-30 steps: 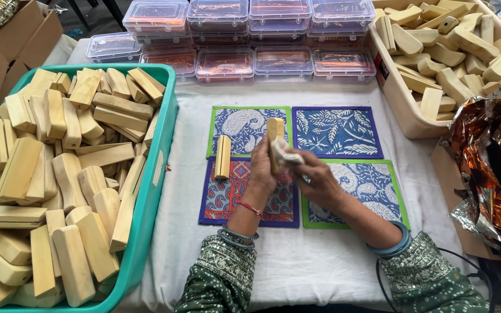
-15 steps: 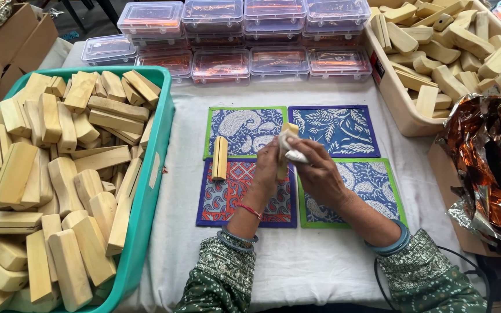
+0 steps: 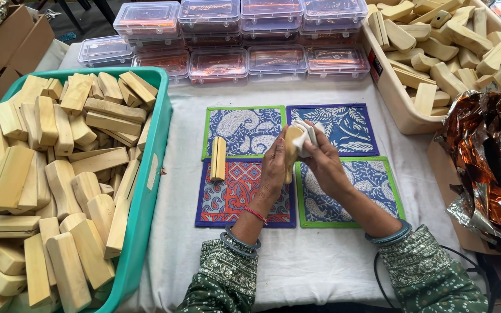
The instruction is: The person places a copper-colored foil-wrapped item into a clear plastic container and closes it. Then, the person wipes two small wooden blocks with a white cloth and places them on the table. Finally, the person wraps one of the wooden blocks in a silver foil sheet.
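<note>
Two hands meet over the middle of the worktop (image 3: 320,272) in the head view. The left hand (image 3: 273,168) grips a pale wooden block (image 3: 290,152) upright, fingers closed round its lower half. The right hand (image 3: 323,165) pinches a small white cloth (image 3: 305,134) against the block's top end. A second ago both hands sat a little nearer the person, with the cloth lower on the block; now the cloth caps the upper tip, so the wiping looks to have worked its way up the piece.

One more wooden block (image 3: 218,158) lies flat across the seam of the green-bordered mat (image 3: 241,130) and the red patterned mat (image 3: 233,194), unmoved since then. At the left edge stands a teal crate (image 3: 155,174) heaped with similar blocks, at the right far corner a beige tub (image 3: 389,87) of more. Clear lidded boxes (image 3: 227,40) line the far edge, and crumpled foil (image 3: 494,156) rests at the right edge.
</note>
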